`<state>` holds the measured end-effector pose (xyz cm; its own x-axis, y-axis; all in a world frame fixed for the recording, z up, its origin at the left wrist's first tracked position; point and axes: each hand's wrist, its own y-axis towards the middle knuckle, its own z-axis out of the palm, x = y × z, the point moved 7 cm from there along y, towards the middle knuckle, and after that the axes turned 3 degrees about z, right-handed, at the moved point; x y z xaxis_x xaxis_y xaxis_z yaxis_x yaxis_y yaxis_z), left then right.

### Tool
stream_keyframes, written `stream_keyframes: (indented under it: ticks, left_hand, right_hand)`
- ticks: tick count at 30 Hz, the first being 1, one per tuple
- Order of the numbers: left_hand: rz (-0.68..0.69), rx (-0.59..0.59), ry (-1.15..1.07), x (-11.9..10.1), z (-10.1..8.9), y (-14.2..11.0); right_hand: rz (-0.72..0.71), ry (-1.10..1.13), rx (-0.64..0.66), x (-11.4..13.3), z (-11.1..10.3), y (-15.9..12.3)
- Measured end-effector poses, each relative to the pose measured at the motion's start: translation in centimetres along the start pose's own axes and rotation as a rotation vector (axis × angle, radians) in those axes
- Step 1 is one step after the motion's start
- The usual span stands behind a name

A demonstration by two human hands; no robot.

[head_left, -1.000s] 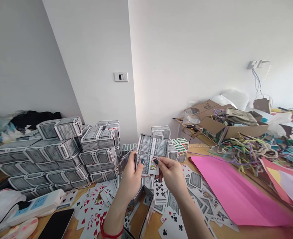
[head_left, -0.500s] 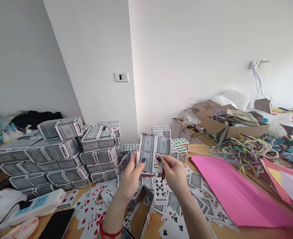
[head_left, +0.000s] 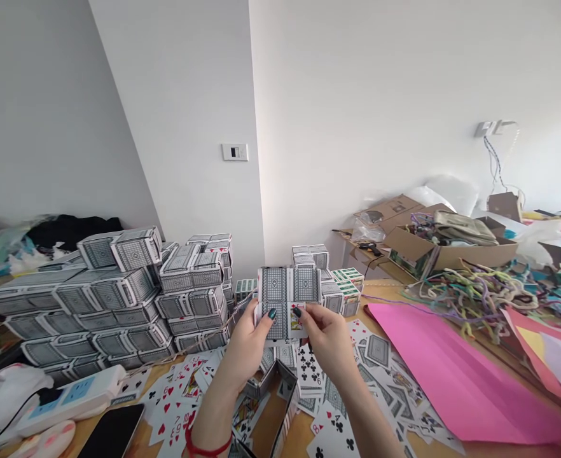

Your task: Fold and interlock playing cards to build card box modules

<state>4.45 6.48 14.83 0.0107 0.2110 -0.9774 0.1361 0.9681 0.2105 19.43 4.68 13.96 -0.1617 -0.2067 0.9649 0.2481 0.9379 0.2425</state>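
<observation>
A flat piece built from playing cards (head_left: 275, 284) is held up in front of me, mostly grey patterned card backs outward. My left hand (head_left: 248, 336) grips its lower left corner, thumb on the front and fingers behind. At the lower right, my right hand (head_left: 327, 329) pinches a face-up jack card (head_left: 297, 323) against the piece. Its fingers behind are mostly hidden. Beneath my hands stands an open frame folded from cards (head_left: 284, 407). Loose playing cards (head_left: 309, 367) lie around it, some face up, some face down.
Stacked card-built blocks (head_left: 123, 286) rise at the left, with a smaller stack (head_left: 309, 253) behind the held piece. A power strip (head_left: 73, 394) and a phone (head_left: 111, 432) lie front left. Pink paper (head_left: 433, 369), tangled cords (head_left: 476, 296) and a cardboard box (head_left: 466, 257) are at the right.
The card piece has shifted slightly, first right and then back left, and now sits more level. Both hands keep their hold near its lower corners. The view has tilted up a little.
</observation>
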Motion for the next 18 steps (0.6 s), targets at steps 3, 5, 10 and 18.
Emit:
stream_keyframes:
  ticks: [3, 5, 10, 18]
  left_hand:
    - [0.074, -0.048, 0.06, 0.0, -0.3, 0.2]
    - [0.097, -0.092, 0.115, -0.1, -0.4, 0.2]
    - [0.112, -0.169, 0.221, -0.4, -0.1, -0.1]
    - [0.167, -0.269, 0.201, -1.1, 0.3, -0.7]
  right_hand:
    - [0.012, 0.024, 0.014, 0.2, 0.1, -0.1]
    - [-0.009, -0.027, -0.009, 0.5, 0.1, -0.3]
    - [-0.133, -0.287, -0.175, 1.5, 0.1, -1.4]
    - [-0.33, -0.393, -0.285, 2.7, 1.8, -3.7]
